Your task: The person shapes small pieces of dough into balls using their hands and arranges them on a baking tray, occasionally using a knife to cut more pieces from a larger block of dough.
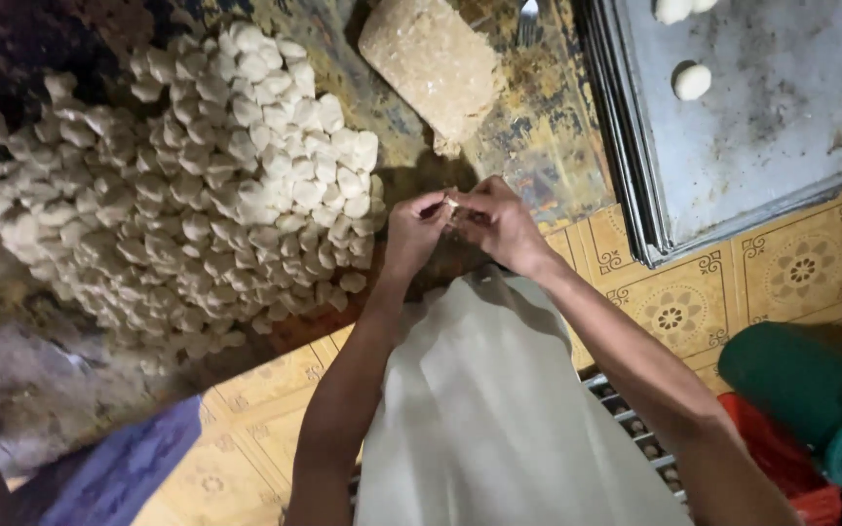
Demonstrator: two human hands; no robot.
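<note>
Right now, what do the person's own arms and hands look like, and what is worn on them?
Both arms are bare from the elbows down, with no sleeves in view. The left hand and right hand wear no gloves, and no rings, watch or bracelet show. A pale apron hangs between the arms.

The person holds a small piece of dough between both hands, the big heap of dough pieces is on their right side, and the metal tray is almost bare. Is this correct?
Not quite. The head view shows the heap of dough pieces on the person's left side, not the right. The rest holds: the left hand and right hand pinch a small piece of dough between them, and the metal tray is almost bare.
</note>
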